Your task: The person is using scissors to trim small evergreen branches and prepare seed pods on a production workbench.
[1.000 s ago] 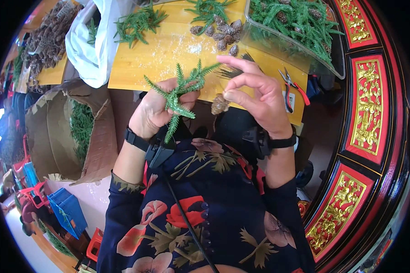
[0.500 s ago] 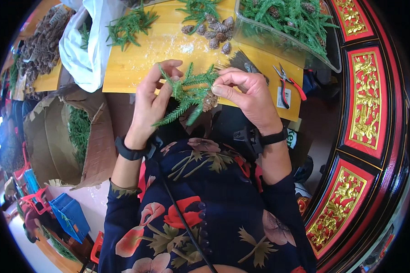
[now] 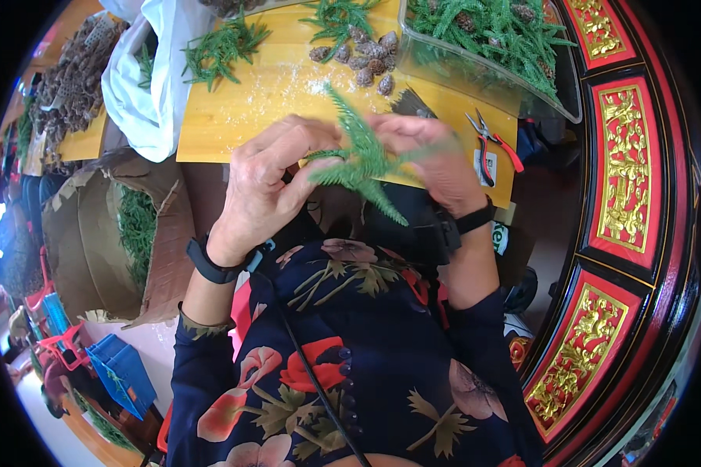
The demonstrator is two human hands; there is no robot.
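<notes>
A green artificial pine sprig is held up in front of me at the table's near edge, its needled branches fanned out. The curled fingers and thumb of my left hand pinch it on its left side. Close behind the sprig's right side is my right hand, smeared by motion, with its fingers partly hidden by the branches. Whether it grips the sprig cannot be made out. No pine cone shows on the sprig from this side. Beyond the hands, several brown pine cones lie heaped on the yellow table.
Red-handled pliers and a bundle of dark wires lie to the right. A clear bin of greenery stands at the far right. Loose sprigs, a white plastic bag and a cardboard box are on the left.
The sprig has been turned so its branches now point up and toward me, and its cone is out of sight. My left hand has closed in; my right hand has shifted behind the sprig.
</notes>
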